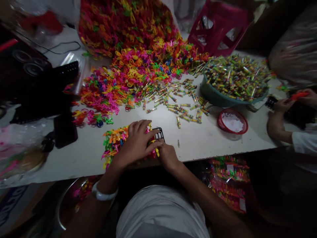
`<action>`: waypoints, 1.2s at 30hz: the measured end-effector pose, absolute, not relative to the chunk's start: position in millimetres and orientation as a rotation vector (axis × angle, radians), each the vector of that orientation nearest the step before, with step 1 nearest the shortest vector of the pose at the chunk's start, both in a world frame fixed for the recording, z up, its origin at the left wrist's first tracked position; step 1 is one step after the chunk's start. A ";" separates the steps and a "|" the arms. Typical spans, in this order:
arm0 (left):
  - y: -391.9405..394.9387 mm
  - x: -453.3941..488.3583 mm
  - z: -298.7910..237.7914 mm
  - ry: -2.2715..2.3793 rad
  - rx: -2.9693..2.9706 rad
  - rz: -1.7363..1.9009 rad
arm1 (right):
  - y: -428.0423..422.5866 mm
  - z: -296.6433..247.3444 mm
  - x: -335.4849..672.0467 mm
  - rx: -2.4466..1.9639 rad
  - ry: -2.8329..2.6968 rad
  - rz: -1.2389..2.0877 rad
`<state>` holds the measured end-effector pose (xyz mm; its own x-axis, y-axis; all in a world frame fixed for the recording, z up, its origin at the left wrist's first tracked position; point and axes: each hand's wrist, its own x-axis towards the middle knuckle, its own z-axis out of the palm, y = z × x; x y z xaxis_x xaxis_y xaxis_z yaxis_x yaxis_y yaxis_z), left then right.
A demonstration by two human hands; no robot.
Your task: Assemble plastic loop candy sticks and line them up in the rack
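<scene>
At the near edge of the bench, left of its middle, lies a black plastic grid frame, its left part covered with bright plastic shapes. The left hand spreads palm down over the shapes, fingers wide; the right hand curls at the frame's right end (its fingertips are hidden, so I cannot tell how firmly it holds). The frame looks light and fairly stiff, the shapes slick and easily knocked about, so the bare right rim seems the best place to grasp.

Beyond, loose small printed tubes and a heap of plastic shapes crowd the far side. A black phone limits room to the left. Farther right stand a red basket of paper slips and a teal basin full of tubes, near a co-worker's hand.
</scene>
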<state>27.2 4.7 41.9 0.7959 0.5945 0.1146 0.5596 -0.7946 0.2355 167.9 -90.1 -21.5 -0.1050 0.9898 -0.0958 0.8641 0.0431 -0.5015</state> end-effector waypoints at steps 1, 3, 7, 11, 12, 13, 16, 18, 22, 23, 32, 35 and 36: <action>4.2 28.4 42.6 0.929 2.798 0.268 | -89.1 -22.6 167.8 -1.896 -2.058 0.650; 3.5 28.3 44.8 0.956 2.814 0.246 | -89.8 -25.1 166.1 -1.879 -2.036 0.649; 4.7 11.2 48.1 0.965 2.868 0.148 | -94.2 -33.8 160.8 -1.650 -1.911 0.702; 12.1 -27.3 42.7 1.133 2.880 0.104 | -66.5 -34.7 175.8 -1.482 -1.724 0.679; 14.3 -37.5 40.4 1.191 2.874 0.116 | -50.2 -32.1 183.8 -1.517 -1.664 0.630; 16.4 -46.8 38.1 1.231 2.868 0.137 | -30.1 -28.2 192.9 -1.563 -1.613 0.573; 19.4 -66.1 33.4 1.252 2.865 0.232 | 48.3 -9.8 219.4 -1.645 -1.604 0.413; 18.9 -70.6 32.4 1.256 2.864 0.299 | 107.6 6.3 230.7 -1.674 -1.684 0.288; 16.6 -68.8 32.6 1.297 2.863 0.372 | 208.6 33.1 233.4 -1.890 -1.854 0.198; 16.3 -68.0 32.6 1.299 2.866 0.377 | 225.1 36.1 231.4 -1.946 -1.904 0.236; 17.2 -67.6 29.8 1.304 2.841 0.408 | 187.8 -1.3 217.1 -1.686 -2.111 0.098; 19.0 -67.9 30.1 1.278 2.870 0.385 | 143.2 -23.2 217.9 -1.524 -2.042 0.055; 19.5 -68.0 30.6 1.281 2.874 0.376 | 129.4 -29.3 218.9 -1.486 -2.023 0.066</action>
